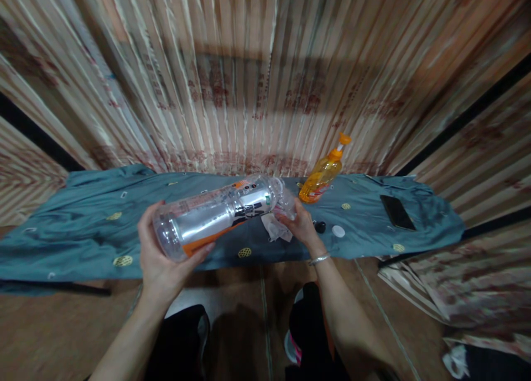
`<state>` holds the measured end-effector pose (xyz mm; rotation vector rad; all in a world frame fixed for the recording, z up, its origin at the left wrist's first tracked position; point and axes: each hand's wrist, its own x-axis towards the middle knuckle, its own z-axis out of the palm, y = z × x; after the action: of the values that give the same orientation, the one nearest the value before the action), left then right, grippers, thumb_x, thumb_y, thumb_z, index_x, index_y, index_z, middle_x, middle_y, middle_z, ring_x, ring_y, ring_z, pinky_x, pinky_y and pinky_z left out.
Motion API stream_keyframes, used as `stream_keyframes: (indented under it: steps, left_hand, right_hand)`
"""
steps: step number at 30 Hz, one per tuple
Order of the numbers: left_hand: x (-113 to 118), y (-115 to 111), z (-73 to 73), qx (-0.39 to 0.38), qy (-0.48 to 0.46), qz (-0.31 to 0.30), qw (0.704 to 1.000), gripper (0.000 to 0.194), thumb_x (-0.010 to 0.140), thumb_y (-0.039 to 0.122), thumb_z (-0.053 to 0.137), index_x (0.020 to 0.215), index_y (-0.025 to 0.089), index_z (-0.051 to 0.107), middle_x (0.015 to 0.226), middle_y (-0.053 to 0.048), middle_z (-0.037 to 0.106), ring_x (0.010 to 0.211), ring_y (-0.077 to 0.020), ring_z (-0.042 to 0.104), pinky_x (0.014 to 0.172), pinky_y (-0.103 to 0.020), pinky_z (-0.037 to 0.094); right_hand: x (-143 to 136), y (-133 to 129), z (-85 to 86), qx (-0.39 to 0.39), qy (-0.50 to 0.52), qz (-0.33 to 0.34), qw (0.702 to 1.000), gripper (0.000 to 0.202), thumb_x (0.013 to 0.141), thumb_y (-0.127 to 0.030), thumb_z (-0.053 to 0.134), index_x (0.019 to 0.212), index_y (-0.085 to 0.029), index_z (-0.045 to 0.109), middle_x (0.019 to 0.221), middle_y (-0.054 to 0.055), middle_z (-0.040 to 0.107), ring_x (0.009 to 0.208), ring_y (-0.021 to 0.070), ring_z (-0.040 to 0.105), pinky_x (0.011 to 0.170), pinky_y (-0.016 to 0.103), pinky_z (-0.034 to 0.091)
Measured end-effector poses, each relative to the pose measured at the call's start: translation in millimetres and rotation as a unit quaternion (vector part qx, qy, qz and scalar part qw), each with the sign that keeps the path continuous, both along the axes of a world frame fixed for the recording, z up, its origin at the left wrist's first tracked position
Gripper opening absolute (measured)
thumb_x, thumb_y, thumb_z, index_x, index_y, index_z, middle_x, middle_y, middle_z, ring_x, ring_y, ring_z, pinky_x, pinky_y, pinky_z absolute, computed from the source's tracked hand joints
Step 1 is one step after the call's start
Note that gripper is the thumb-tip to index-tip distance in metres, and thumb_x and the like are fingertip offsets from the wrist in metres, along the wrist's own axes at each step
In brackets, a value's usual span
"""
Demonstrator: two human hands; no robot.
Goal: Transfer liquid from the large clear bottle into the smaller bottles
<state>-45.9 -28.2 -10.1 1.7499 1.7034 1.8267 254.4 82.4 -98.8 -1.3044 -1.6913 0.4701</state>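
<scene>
My left hand (160,259) is wrapped round the base of a large clear plastic bottle (207,220) with a silver and orange label. The bottle is tipped nearly level, its neck pointing right. In my right hand (302,224) is a small clear plastic container (285,200), held against or just beside the bottle's mouth; its exact shape is partly hidden by my fingers. Below it, a crumpled white tissue (276,229) lies on the cloth. A small black cap (319,226) and a round white lid (338,231) lie right of my right hand.
An orange pump bottle (322,176) stands behind my right hand. A dark phone-like slab (397,212) lies at the right of the narrow table, which is covered by a green-blue cloth (95,231). Patterned curtains (249,93) hang close behind, and dark poles slant at both sides.
</scene>
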Motion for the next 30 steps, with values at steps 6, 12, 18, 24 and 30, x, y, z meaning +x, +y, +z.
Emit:
stream_keyframes:
  steps: [6,12,18,24,30]
  left_hand:
    - [0.3,0.8,-0.7,0.010,0.005,0.000,1.000,0.096,0.055,0.053,0.090,0.140,0.031,0.050,0.131,-0.009,0.058,0.114,-0.0368,0.062,0.106,-0.063,0.051]
    - [-0.5,1.4,-2.3,0.002,0.004,0.001,1.000,0.098,0.056,0.055,0.089,0.141,0.029,0.048,0.136,-0.012,0.056,0.120,-0.0403,0.058,0.109,-0.069,0.046]
    - [-1.9,1.0,-3.0,-0.001,0.003,0.003,1.000,0.099,0.054,0.056,0.089,0.140,0.030,0.049,0.135,-0.012,0.056,0.119,-0.0408,0.058,0.108,-0.071,0.045]
    - [-0.4,1.5,-1.5,0.001,0.000,0.009,1.000,0.099,0.052,0.059,0.089,0.138,0.031,0.050,0.130,-0.009,0.058,0.118,-0.0378,0.060,0.109,-0.065,0.048]
    - [1.7,1.3,0.3,0.006,-0.002,0.007,1.000,0.096,0.053,0.056,0.090,0.137,0.032,0.050,0.127,-0.009,0.060,0.113,-0.0356,0.063,0.106,-0.061,0.052]
  right_hand:
    - [-0.2,0.7,-1.6,-0.004,0.009,0.002,1.000,0.047,0.078,-0.036,0.075,0.120,-0.022,0.059,0.107,0.006,0.074,0.091,0.0247,0.071,0.079,0.036,0.057]
    - [1.1,1.4,-2.8,0.000,0.000,0.000,1.000,0.045,0.078,-0.036,0.075,0.119,-0.023,0.060,0.105,0.006,0.074,0.089,0.0249,0.071,0.077,0.036,0.057]
    - [0.4,0.4,-0.9,-0.003,0.000,0.001,1.000,0.049,0.078,-0.033,0.076,0.121,-0.021,0.058,0.106,0.006,0.074,0.090,0.0251,0.072,0.078,0.036,0.057]
    - [0.0,0.4,-1.2,-0.004,-0.007,-0.002,1.000,0.046,0.078,-0.032,0.075,0.120,-0.023,0.059,0.106,0.005,0.074,0.091,0.0247,0.071,0.080,0.036,0.057]
    - [-0.2,-0.3,-0.6,0.000,-0.006,-0.001,1.000,0.046,0.079,-0.034,0.074,0.121,-0.022,0.059,0.109,0.007,0.074,0.092,0.0248,0.071,0.081,0.036,0.057]
